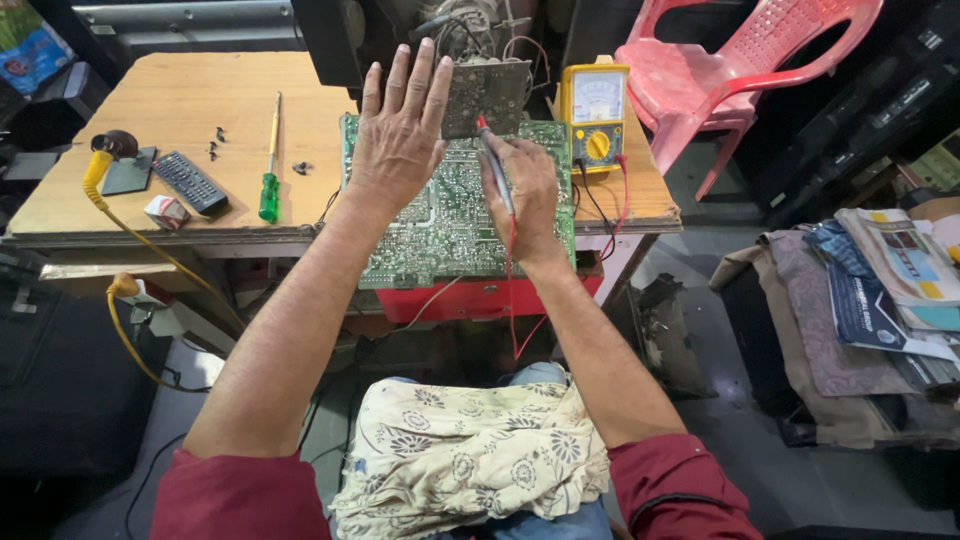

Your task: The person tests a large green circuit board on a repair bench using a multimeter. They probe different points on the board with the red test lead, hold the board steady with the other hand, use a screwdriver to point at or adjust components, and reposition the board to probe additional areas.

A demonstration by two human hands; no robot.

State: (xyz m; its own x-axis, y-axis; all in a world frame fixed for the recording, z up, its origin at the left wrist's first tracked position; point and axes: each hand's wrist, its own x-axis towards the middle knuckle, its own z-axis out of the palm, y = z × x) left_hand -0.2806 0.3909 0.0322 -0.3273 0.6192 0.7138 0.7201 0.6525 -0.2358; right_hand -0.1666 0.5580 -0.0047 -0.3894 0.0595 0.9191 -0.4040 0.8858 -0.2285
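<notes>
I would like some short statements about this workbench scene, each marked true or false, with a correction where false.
1. The right hand holds a red-tipped test probe against the green circuit board. True.
2. The left hand grips the green-handled screwdriver. False: it lies flat and open on the circuit board; the screwdriver lies apart on the wooden table.
3. A yellow multimeter stands to the right of the board. True.
4. The plastic chair behind the table is blue. False: it is pink-red.
5. A dark remote control lies on the table, left of the screwdriver. True.
</notes>
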